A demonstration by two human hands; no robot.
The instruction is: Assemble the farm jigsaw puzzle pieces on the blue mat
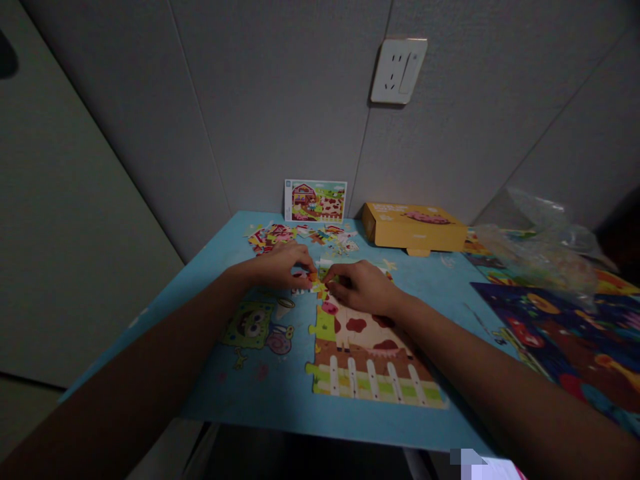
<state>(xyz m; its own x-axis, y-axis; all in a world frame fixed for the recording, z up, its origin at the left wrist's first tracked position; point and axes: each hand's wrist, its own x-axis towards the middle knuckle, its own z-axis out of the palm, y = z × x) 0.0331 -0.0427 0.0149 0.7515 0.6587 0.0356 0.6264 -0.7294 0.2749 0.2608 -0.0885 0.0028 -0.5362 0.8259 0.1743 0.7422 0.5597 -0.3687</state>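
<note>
A partly joined jigsaw puzzle [357, 337] lies flat on the table, showing a spotted cow above a white fence. At its upper left edge my left hand [285, 265] pinches a small jigsaw puzzle piece [314, 277] with orange and yellow-green on it, between thumb and fingers. My right hand [364, 287] rests over the upper part of the puzzle. Its fingers are curled, with thumb and forefinger closed on the puzzle's upper left edge beside the left hand's piece. That hand and forearm cover part of the cow.
Loose puzzle pieces [275, 237] are heaped behind my left hand. A farm picture card [316, 201] leans on the wall. Right of it sits a yellow box [417, 230]. Clear plastic wrapping [555, 253] and a dark printed sheet [575, 340] lie right on the blue cartoon-printed table [250, 407].
</note>
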